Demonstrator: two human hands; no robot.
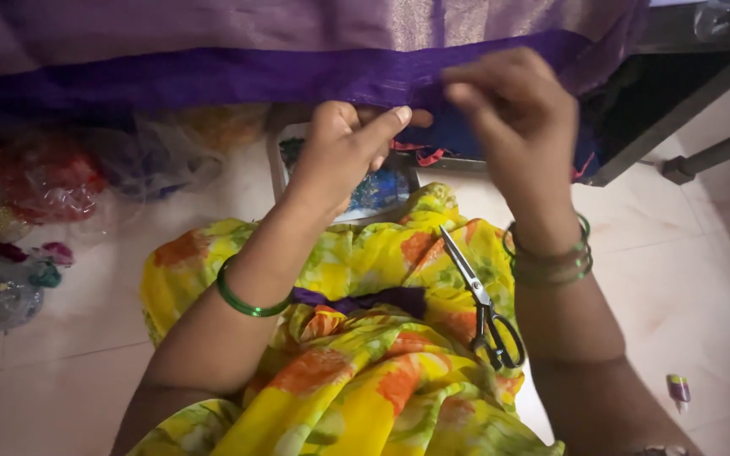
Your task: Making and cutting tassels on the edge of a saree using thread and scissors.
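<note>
The purple fabric border [238, 78] runs left to right along the table's front edge, hanging just above both hands. The left hand [344, 152] and right hand [513, 114] each pinch its lower hem, close together. Scissors [485, 304] lie on the lap below the right wrist.

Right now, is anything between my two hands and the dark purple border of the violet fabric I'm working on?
Nothing visible is in the way. The left hand and right hand already pinch the dark purple border of the violet fabric. The black-handled scissors lie apart, on the yellow floral cloth on the lap.
</note>
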